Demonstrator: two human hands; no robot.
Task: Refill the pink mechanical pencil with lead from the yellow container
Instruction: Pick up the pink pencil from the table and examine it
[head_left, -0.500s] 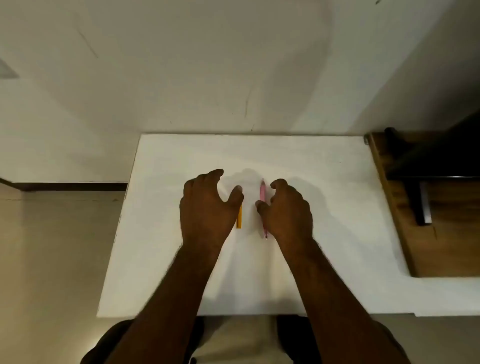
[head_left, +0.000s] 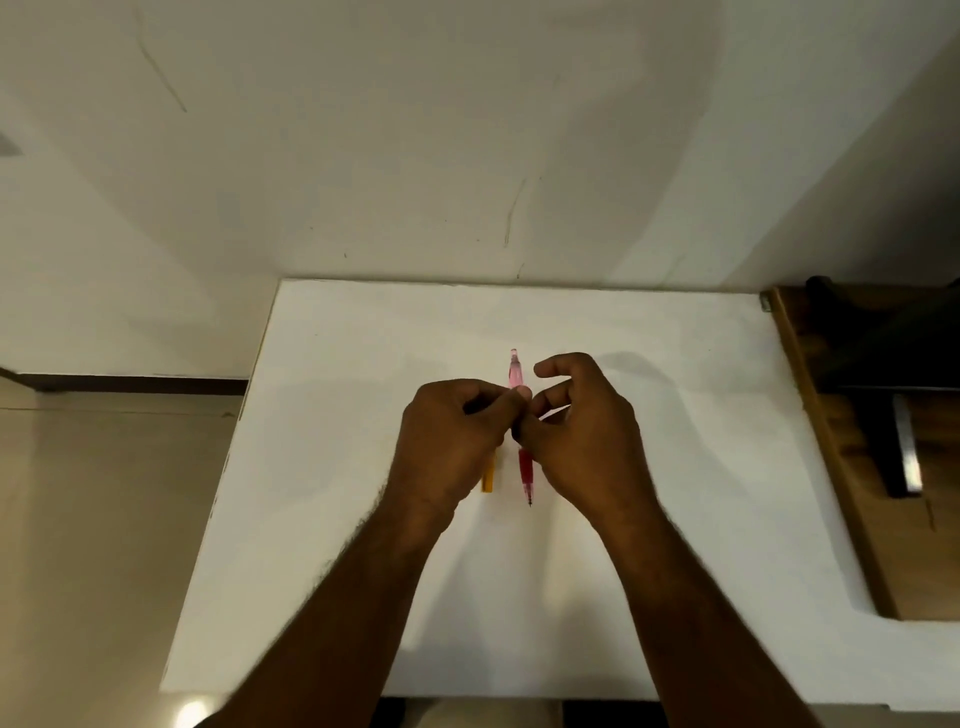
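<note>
Hands meet over the middle of the white table (head_left: 649, 415), knuckles up toward you.

Your right hand (head_left: 582, 441): fingers curled, thumb and lower fingers pinched around the middle of the pink mechanical pencil (head_left: 525, 467). Index finger (head_left: 558, 366) lifted free above the others, not touching anything. So the hand is partly closed, clamped on the barrel only at the thumb side.

Your left hand (head_left: 447, 441): closed into a loose fist, fingertips drawn together and pressed against the pencil just where your right thumb sits. Both hands touch there. Whether your left fingers actually grip the barrel or only rest on it, you cannot tell; the contact is hidden by the knuckles.

Pencil runs straight away from you. Its clear pink cap end sticks out beyond your fingers on the far side; the darker red grip and the fine dark tip stick out on the near side, between your two wrists. Whether it lies on the table or is lifted slightly cannot be told.

Yellow container (head_left: 488, 475): just beside the pencil, on your left hand's side, lying parallel to it. Only its near end shows below the heel of your left hand; the rest is covered. No finger visibly on it.

Outward from your right hand: a wooden surface (head_left: 852, 519) butts against the table edge, well apart from the work. Beyond your hands, a pale wall (head_left: 467, 156).
</note>
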